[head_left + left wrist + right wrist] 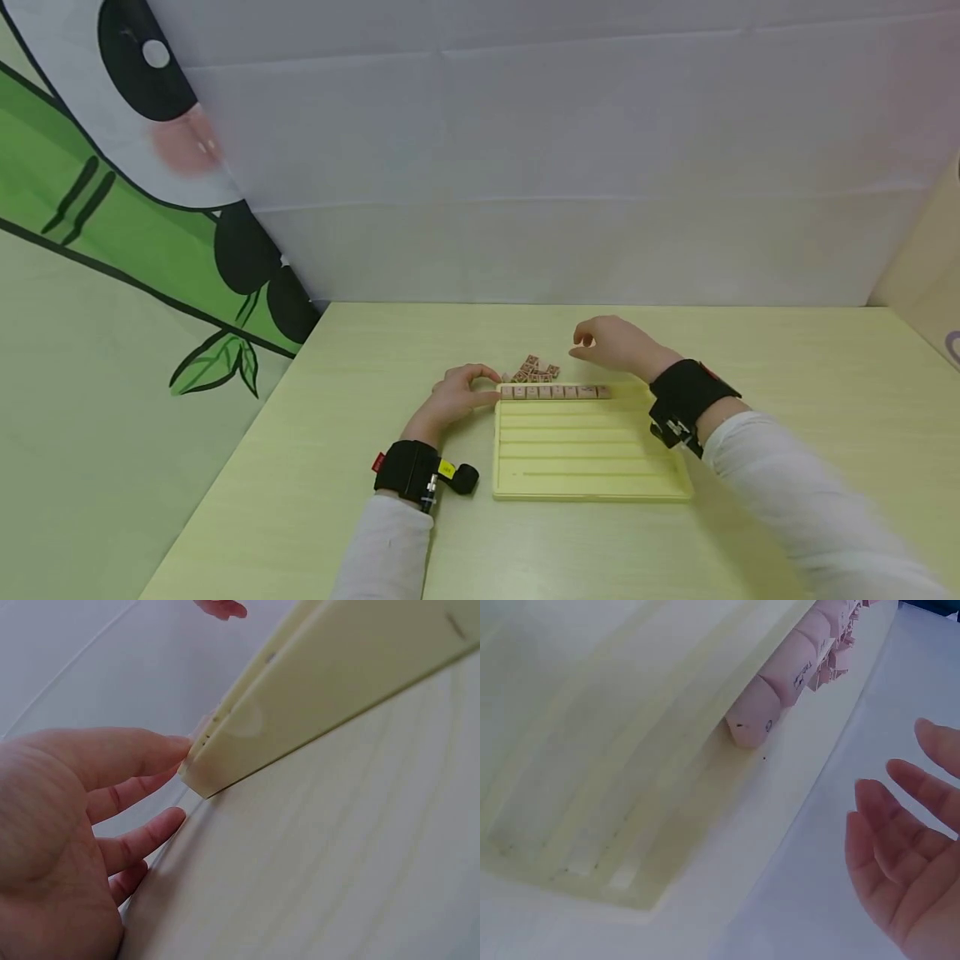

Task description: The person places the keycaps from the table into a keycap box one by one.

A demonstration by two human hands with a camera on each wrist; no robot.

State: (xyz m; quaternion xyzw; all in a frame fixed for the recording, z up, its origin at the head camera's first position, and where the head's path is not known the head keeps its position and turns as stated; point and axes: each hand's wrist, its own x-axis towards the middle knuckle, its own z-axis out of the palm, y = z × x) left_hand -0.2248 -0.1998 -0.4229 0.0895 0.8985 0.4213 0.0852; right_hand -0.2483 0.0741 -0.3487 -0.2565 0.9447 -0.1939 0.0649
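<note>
A pale yellow ridged tray lies on the table, with a row of small wooden tiles bearing dark marks along its far edge. My left hand is at the tray's far left corner. In the left wrist view its thumb and index finger pinch that corner of the tray. Past the right end of the row, my right hand hovers above the table, fingers loosely bent. The right wrist view shows nothing in that hand, which is apart from the end tile.
Just beyond the tray sits a small heap of loose tiles, some on top of others. A pale cloth wall rises behind the table's far edge. A panda and bamboo picture covers the left side.
</note>
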